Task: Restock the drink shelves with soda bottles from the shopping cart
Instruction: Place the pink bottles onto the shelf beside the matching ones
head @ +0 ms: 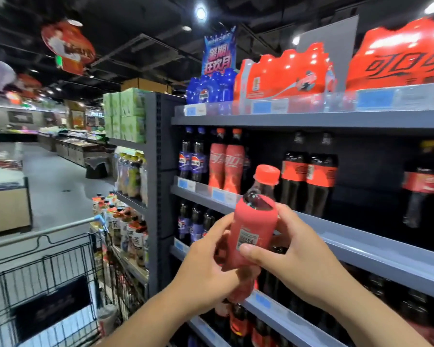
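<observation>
A cola bottle (254, 221) with a red cap and red label is held up in front of the drink shelves (361, 249), tilted slightly to the right. My left hand (211, 269) grips its lower body from the left. My right hand (296, 254) holds it from the right, thumb across the label. The shopping cart (48, 279) stands at the lower left; its contents are mostly hidden. On the shelf behind the bottle stand two red-labelled cola bottles (226, 161) and blue-labelled soda bottles (191, 156).
Larger dark cola bottles (308, 171) stand to the right on the same shelf, with a dark gap beside them. Red and blue multipacks (283, 71) fill the top shelf. Tea and juice bottles (125, 221) line the end rack by the cart. The aisle floor (53, 186) extends left.
</observation>
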Motion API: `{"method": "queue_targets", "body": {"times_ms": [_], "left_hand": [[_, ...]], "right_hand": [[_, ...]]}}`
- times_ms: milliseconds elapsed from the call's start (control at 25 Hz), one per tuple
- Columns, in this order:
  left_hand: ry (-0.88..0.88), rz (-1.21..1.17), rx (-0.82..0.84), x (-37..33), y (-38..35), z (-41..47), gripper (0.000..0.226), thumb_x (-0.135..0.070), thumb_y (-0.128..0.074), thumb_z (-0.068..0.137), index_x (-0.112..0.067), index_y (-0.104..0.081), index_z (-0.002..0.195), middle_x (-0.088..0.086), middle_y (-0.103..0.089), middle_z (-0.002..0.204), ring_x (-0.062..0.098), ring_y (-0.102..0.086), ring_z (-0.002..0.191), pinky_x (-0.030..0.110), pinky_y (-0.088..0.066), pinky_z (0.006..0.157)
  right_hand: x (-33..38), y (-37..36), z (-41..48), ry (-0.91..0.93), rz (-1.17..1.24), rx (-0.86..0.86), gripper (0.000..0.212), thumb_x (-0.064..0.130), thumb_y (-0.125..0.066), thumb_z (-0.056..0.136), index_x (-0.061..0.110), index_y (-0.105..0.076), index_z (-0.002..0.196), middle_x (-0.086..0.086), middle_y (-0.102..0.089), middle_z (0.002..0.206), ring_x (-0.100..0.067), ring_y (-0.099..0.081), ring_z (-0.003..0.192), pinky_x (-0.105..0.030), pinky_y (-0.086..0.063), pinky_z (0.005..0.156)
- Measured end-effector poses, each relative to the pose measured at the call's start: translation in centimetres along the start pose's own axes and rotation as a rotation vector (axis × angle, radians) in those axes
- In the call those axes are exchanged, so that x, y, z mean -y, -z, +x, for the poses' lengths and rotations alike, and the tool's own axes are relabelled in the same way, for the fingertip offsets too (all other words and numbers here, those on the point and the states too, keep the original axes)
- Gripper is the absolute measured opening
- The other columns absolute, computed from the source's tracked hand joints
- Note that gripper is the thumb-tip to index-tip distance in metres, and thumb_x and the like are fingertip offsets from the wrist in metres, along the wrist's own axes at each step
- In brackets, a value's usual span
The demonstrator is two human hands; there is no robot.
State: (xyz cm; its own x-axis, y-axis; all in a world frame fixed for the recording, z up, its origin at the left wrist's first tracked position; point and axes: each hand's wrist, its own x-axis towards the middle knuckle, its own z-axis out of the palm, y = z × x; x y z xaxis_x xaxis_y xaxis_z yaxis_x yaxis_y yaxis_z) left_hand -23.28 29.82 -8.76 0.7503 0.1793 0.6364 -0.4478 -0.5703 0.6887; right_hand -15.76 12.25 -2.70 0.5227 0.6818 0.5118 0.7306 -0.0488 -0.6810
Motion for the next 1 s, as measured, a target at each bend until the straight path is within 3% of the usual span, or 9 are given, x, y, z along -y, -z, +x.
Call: {"method": "queue_targets", "body": {"times_ms": [160,320,440,600,680,880,1000], "left_hand": [[-0.002,0.056,0.045,4.8,4.4,5.1,0.085,-0.012,-0.079,0.084,-0.052,-0.037,0.147,-0.015,-0.07,0.12,0.006,-0.069,0.107,0.017,-0.055,0.087],[-0.001,0.094,0.104,8.8,7.7,9.6,0.099,-0.038,-0.08,0.075,-0.06,-0.02,0.15,-0.037,-0.049,0.137,-0.012,-0.048,0.129,0.023,-0.043,0.105],[-0.005,0.078,0.066,11.6,9.4,11.9,0.089,-0.067,-0.073,0.074,-0.057,-0.025,0.149,-0.034,-0.049,0.138,-0.012,-0.045,0.131,0.024,-0.04,0.107],[0.021,0.049,-0.009,15.1,10.2,14.5,0.067,-0.066,-0.066,0.075,-0.061,-0.039,0.136,-0.029,-0.059,0.126,-0.007,-0.053,0.124,0.038,-0.044,0.109],[0.016,0.068,-0.018,16.2,10.2,15.7,0.064,-0.066,-0.064,0.074,-0.063,-0.039,0.133,-0.03,-0.059,0.124,-0.007,-0.054,0.121,0.035,-0.045,0.105],[-0.025,0.133,0.03,17.6,9.4,18.2,0.065,-0.066,-0.062,0.076,-0.061,-0.037,0.136,-0.035,-0.054,0.125,-0.013,-0.05,0.12,0.013,-0.037,0.091],[-0.063,0.145,0.051,18.2,8.7,19.3,0.062,-0.051,-0.069,0.084,-0.06,-0.036,0.136,-0.036,-0.053,0.124,-0.013,-0.049,0.12,0.013,-0.037,0.091]], "right_hand": [[-1.8,-3.9,6.8,0.047,0.014,-0.124,0.059,0.025,-0.091,0.073,0.049,-0.057,0.115,0.021,-0.073,0.105,0.002,-0.069,0.099,-0.007,-0.05,0.08],[-4.1,-6.4,10.6,0.095,0.033,-0.342,0.06,0.022,-0.089,0.076,0.042,-0.057,0.122,0.021,-0.072,0.11,0.0,-0.068,0.105,-0.012,-0.052,0.083],[-4.6,-6.1,12.3,0.17,0.021,-0.519,0.052,0.025,-0.086,0.079,0.029,-0.058,0.123,0.014,-0.07,0.109,-0.01,-0.068,0.106,-0.02,-0.054,0.086],[-5.1,-3.7,15.2,0.223,-0.042,-0.657,0.053,0.012,-0.083,0.083,0.025,-0.052,0.124,0.02,-0.068,0.103,-0.008,-0.069,0.099,-0.019,-0.054,0.083],[-5.6,-3.1,16.8,0.171,-0.096,-0.68,0.059,0.015,-0.084,0.082,0.027,-0.05,0.129,0.024,-0.068,0.104,-0.005,-0.069,0.099,-0.021,-0.053,0.085],[-8.4,-3.3,20.0,0.016,-0.24,-0.658,0.065,0.014,-0.079,0.085,0.032,-0.046,0.138,0.04,-0.064,0.098,0.016,-0.063,0.09,-0.001,-0.042,0.072],[-9.9,-3.4,21.6,-0.151,-0.28,-0.663,0.059,0.022,-0.076,0.087,0.031,-0.043,0.136,0.026,-0.067,0.09,0.01,-0.065,0.085,-0.007,-0.045,0.069]]}}
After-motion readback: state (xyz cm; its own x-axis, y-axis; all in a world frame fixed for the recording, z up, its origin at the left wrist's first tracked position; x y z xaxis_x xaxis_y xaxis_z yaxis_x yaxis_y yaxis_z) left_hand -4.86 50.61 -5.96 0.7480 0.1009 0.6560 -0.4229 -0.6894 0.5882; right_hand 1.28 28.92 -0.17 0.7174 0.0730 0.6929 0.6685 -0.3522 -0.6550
